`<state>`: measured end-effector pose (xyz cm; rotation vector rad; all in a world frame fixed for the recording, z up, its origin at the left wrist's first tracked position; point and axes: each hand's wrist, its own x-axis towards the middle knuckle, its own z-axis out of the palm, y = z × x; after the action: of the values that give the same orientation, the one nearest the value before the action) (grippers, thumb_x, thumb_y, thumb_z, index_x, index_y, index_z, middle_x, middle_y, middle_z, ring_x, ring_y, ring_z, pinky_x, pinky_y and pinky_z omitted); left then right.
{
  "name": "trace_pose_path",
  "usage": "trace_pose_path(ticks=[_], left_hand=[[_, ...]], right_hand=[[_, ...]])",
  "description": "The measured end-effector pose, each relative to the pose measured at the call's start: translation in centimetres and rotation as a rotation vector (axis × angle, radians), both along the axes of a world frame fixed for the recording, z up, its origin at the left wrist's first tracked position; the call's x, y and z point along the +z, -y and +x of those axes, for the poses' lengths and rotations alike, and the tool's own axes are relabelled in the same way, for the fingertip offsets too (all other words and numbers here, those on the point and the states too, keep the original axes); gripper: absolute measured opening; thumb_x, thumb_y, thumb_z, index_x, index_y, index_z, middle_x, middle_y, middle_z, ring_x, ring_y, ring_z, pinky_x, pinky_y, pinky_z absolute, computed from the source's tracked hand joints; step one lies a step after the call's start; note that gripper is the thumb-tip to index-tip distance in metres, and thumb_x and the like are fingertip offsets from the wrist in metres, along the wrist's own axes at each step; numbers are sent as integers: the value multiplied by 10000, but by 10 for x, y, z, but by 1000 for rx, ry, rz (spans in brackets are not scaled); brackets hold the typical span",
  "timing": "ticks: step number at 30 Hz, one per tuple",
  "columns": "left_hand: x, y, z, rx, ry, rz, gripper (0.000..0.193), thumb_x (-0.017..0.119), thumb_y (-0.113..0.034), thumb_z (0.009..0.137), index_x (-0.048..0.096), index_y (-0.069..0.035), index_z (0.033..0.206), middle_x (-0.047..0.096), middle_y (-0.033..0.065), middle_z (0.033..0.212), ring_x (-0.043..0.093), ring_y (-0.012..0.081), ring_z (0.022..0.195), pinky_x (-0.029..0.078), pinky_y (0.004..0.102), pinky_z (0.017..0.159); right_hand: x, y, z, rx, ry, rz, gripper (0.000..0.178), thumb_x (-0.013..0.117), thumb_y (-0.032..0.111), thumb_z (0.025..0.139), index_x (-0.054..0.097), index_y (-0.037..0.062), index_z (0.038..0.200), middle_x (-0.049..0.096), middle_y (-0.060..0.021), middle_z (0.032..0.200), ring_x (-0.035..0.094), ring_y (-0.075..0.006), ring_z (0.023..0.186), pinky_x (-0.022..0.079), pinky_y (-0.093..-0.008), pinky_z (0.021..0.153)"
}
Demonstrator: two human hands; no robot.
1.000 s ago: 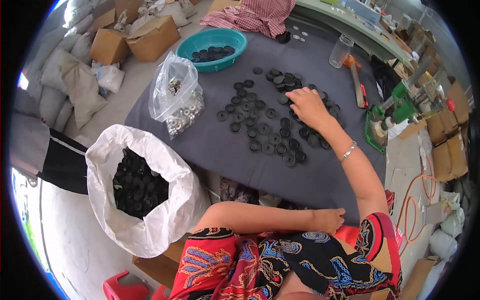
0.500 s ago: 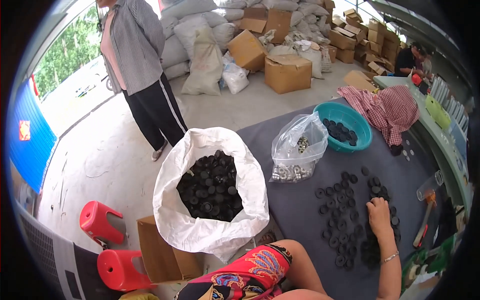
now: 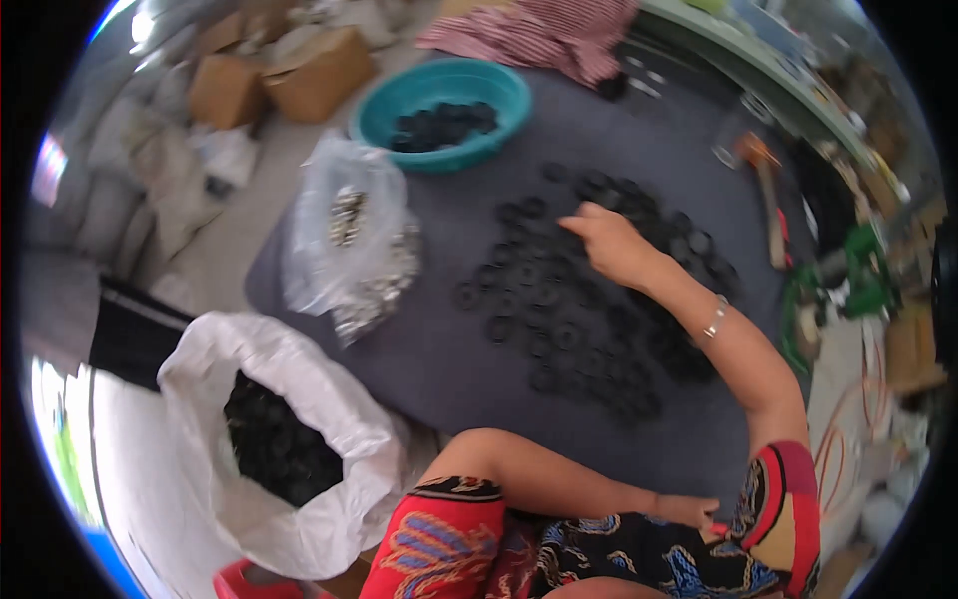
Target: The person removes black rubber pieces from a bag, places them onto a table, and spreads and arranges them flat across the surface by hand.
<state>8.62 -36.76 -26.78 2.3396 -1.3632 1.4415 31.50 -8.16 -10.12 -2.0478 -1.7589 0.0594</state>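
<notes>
My right hand (image 3: 614, 248), with a bracelet on its wrist, is over the many small black round pieces (image 3: 529, 275) on the dark tabletop. Its index finger stretches left and the other fingers bend underneath; nothing shows in its grip. Denser black pieces lie beyond the hand and along its right side. Bent across my front, my left arm ends in my left hand (image 3: 687, 509), low by my patterned clothing near the table's edge. The left fingers are blurred and partly hidden.
Left on the table are a clear bag (image 3: 349, 250) of small metal parts and a teal basin (image 3: 514, 110) with black pieces. A white sack (image 3: 215, 349) of black pieces stands beside the table. A hammer (image 3: 770, 195) lies at the right; checked cloth (image 3: 559, 30) lies behind.
The view has swung right and down, bringing my left hand into sight. My right hand stays among the black pieces, its index finger now stretched left.
</notes>
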Motion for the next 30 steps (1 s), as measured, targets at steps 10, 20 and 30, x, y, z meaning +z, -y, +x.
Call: trace_pose_path(ticks=[10,20,30], left_hand=[[-40,79,-11,3,-9,-2,163,508,-36,803,392,-39,690,278,14,654,322,149,589,308,312,607],[22,13,-6,-94,-27,282,197,467,-86,885,377,-36,717,259,38,687,313,139,602,325,339,556],[30,7,4,-180,-41,115,247,485,-85,866,311,-49,694,192,19,691,243,151,586,311,333,535]], right_hand=[[20,-12,43,-274,476,134,242,607,110,831,638,49,1063,614,-151,1025,601,-357,899,485,-442,802],[25,-15,62,-229,-96,161,185,667,134,819,616,0,936,583,-118,827,591,-228,766,486,-314,715],[0,-6,30,-10,101,51,322,685,129,810,580,33,1100,638,-158,996,597,-351,935,482,-422,815]])
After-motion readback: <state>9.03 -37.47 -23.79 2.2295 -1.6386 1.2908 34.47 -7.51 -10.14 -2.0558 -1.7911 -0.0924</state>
